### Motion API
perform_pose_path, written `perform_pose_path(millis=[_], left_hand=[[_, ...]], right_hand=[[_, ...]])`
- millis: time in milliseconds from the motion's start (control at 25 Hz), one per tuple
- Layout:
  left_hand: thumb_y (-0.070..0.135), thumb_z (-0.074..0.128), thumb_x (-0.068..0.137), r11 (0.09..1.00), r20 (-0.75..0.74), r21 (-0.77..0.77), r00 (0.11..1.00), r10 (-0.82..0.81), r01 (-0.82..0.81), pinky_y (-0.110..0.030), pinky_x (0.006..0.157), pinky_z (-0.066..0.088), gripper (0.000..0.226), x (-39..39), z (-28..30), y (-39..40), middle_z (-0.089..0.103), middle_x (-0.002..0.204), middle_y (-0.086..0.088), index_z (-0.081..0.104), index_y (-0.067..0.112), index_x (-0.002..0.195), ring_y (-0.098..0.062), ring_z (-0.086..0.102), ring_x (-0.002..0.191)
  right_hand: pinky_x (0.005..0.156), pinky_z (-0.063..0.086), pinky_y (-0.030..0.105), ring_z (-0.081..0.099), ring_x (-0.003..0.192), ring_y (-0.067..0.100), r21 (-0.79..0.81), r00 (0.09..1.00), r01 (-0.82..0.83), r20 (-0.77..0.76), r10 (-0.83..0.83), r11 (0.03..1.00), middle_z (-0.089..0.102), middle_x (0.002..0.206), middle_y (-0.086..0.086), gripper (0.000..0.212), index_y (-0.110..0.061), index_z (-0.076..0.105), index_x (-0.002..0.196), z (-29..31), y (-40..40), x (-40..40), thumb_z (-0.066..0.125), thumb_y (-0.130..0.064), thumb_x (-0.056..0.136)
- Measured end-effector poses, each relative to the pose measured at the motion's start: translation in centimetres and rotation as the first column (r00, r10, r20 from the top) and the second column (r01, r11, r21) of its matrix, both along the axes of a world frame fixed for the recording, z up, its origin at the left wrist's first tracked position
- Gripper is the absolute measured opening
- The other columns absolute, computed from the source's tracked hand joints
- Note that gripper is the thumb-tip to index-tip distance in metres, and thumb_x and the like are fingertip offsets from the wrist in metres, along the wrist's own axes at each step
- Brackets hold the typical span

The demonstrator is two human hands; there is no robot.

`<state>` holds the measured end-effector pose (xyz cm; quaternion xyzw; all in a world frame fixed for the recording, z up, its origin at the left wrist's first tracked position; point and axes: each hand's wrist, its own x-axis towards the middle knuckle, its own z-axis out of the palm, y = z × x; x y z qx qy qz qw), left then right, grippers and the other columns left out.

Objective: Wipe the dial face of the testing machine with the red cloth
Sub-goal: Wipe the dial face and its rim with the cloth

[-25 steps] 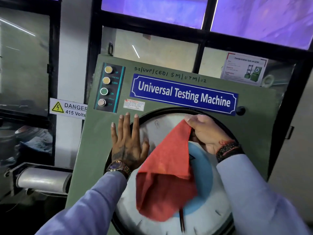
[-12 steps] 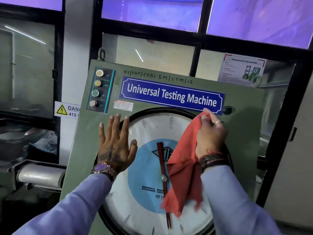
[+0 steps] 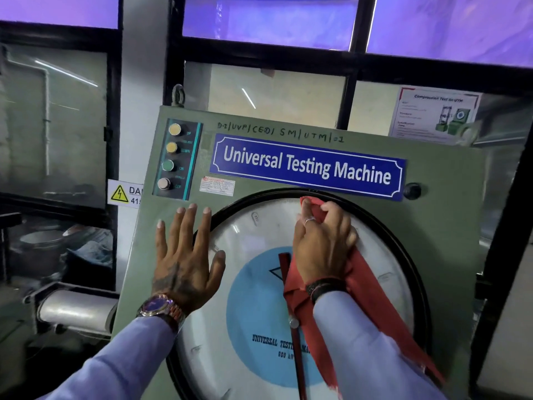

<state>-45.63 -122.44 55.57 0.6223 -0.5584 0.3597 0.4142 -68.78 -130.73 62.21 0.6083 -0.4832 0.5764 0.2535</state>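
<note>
One red cloth point(image 3: 366, 287) under right hand point(image 3: 323, 243)

Behind the panel I see a yellow danger sign point(image 3: 124, 194) at left, a taped instruction sheet point(image 3: 435, 115) on the window glass, and a metal roller point(image 3: 76, 311) below.

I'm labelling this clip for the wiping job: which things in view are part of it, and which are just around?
In the job:
- red cloth, gripped in the right hand
- dial face, with the cloth pressed near its top
- left hand, flat on the dial's left rim

Just around:
- push buttons
- blue nameplate
- danger sign
- poster
- black knob
</note>
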Motion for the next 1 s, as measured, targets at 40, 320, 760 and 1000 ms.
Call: perform_pose_path(millis=[40,320,760,1000], left_hand=[[0.049,0.040,0.098,1.000,-0.001,-0.001,1.000,-0.004,0.004,-0.071,0.132,0.013,0.082,0.2,0.1,-0.4,0.030,0.175,-0.022,0.029,0.012,0.171,-0.046,0.026,0.163],[0.054,0.039,0.099,0.999,-0.029,0.025,0.999,-0.028,0.028,-0.072,0.131,0.012,0.084,1.5,0.7,-2.6,0.026,0.178,-0.021,0.024,0.016,0.173,-0.046,0.023,0.165],[0.036,0.045,0.088,0.991,-0.031,0.102,0.996,-0.081,0.083,-0.079,0.124,0.020,0.071,6.8,-1.6,-1.9,0.039,0.171,-0.018,0.052,0.038,0.159,-0.051,0.032,0.158],[0.042,0.049,0.100,0.978,0.035,0.208,0.999,0.016,-0.023,-0.076,0.125,0.023,0.065,8.9,-2.0,-0.5,0.029,0.178,-0.012,0.040,0.054,0.162,-0.054,0.028,0.159]], right_hand=[[0.105,0.042,0.054,0.055,0.124,0.039,0.062,0.996,0.089,0.011,-0.089,0.994,0.058,0.135,0.010,0.042,-0.043,0.067,0.137,-0.4,0.1,0.3,0.065,-0.027,0.099],[0.085,0.053,0.052,0.063,0.101,0.043,0.069,0.975,0.080,-0.211,-0.063,0.994,0.065,0.116,0.023,0.056,-0.001,0.050,0.153,-0.3,-0.6,0.1,0.056,0.005,0.098],[0.089,0.060,0.052,0.068,0.105,0.047,0.177,0.974,-0.115,-0.175,0.146,0.978,0.071,0.123,0.028,0.049,0.008,0.052,0.148,-0.1,0.8,7.5,0.053,0.011,0.099],[0.081,0.060,0.051,0.067,0.094,0.045,0.107,0.932,-0.150,-0.316,0.177,0.983,0.071,0.111,0.025,0.050,0.005,0.056,0.147,-0.3,0.5,7.8,0.047,0.009,0.098]])
